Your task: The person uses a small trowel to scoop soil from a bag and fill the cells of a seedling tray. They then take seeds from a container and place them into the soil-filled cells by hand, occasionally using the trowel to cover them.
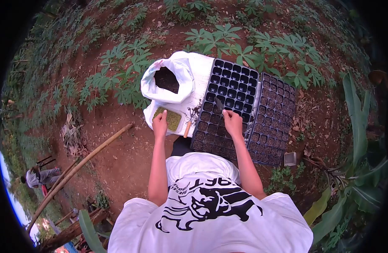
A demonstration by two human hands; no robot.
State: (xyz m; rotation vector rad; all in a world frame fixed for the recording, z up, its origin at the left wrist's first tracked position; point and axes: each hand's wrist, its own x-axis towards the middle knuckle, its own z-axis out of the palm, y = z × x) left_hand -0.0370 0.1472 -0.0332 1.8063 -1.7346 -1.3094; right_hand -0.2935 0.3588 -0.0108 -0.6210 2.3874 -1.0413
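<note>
My right hand [233,125] is closed around a small trowel [219,104], its dark blade pointing away over a black seedling tray [232,84]. The far cells of that tray are bare; its nearer cells hold dark soil. My left hand [160,124] has its fingers closed at the left side of a clear tub of small green seeds [173,120]. What those fingers hold, if anything, is hidden. A small hand fork [188,127] with an orange-brown handle lies between the tub and the tray. Behind the tub stands an open white sack [186,80] of dark soil.
A second seedling tray [273,114], its cells filled with soil, lies along the right. The white board [201,65] bears the sack and tools. A bamboo pole [86,160] slants at left. Leafy plants [217,40] grow behind. Another person [36,177] is far left.
</note>
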